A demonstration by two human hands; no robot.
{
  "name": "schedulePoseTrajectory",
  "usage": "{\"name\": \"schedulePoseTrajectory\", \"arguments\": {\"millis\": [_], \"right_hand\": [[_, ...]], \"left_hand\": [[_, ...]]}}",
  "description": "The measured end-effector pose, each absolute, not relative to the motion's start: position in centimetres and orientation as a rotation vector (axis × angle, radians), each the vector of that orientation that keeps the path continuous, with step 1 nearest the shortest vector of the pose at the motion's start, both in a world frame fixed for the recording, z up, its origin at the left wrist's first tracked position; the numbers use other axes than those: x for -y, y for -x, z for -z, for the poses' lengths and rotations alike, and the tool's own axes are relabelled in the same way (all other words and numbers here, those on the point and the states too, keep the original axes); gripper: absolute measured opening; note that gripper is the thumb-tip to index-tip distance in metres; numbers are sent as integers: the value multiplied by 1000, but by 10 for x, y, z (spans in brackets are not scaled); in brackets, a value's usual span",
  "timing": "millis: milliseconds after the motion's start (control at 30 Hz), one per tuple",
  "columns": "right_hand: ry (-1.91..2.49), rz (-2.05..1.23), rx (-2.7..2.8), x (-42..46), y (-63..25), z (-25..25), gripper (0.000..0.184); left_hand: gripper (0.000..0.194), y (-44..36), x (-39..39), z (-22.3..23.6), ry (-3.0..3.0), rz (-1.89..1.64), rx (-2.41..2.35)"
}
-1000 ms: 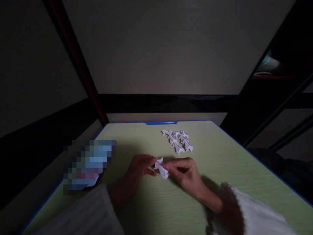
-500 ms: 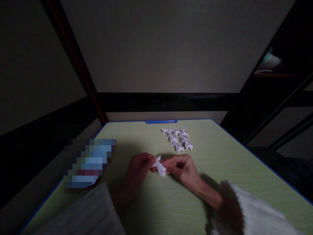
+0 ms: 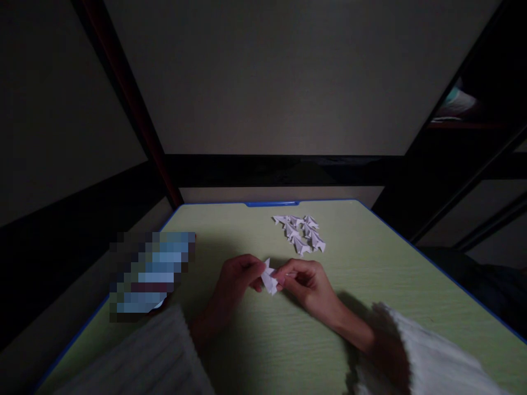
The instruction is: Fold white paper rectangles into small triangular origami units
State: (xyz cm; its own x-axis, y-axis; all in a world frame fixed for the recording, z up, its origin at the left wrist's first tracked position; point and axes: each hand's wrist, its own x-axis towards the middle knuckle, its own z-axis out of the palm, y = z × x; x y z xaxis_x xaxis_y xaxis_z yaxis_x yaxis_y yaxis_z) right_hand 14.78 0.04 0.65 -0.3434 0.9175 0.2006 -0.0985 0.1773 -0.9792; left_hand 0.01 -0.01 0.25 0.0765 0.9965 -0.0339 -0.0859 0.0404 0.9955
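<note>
Between my two hands is a small piece of folded white paper (image 3: 269,281), with pointed corners sticking up and down. My left hand (image 3: 242,273) pinches its left side between thumb and fingers. From the other side, the thumb and index finger of my right hand (image 3: 303,278) close on its right edge. Both hands are just above the table, and the fingertips cover part of the folds. Beyond my right hand lie several similar folded white paper pieces (image 3: 300,233), grouped closely together and partly touching.
The pale green wood-grain table (image 3: 391,274) has a blue edge and a blue handle-like strip (image 3: 272,204) at the far side. A blurred-out bluish object (image 3: 156,274) lies at the left. A panel wall (image 3: 267,82) rises behind, with a dark shelf at right.
The folded paper has shifted very slightly in my fingers, and my left thumb sits a little further over it. The other paper pieces lie as before.
</note>
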Motion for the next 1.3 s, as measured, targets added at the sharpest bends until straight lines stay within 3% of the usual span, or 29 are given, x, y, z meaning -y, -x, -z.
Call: {"name": "schedulePoseTrajectory", "arguments": {"millis": [200, 367, 500, 1300], "right_hand": [[794, -1452, 1442, 1, -147, -8, 3], [767, -1567, 1348, 1, -147, -12, 19], [797, -1648, 1303, -2, -146, -12, 12], [861, -1576, 1185, -3, -141, -8, 15]], "left_hand": [[21, -2, 2, -6, -1340, -1123, -1215], [24, 0, 4, -6, -1391, -1149, -1287], [22, -1, 5, -6, -1426, -1166, -1344], [22, -6, 9, -8, -1555, -1270, -1305]]}}
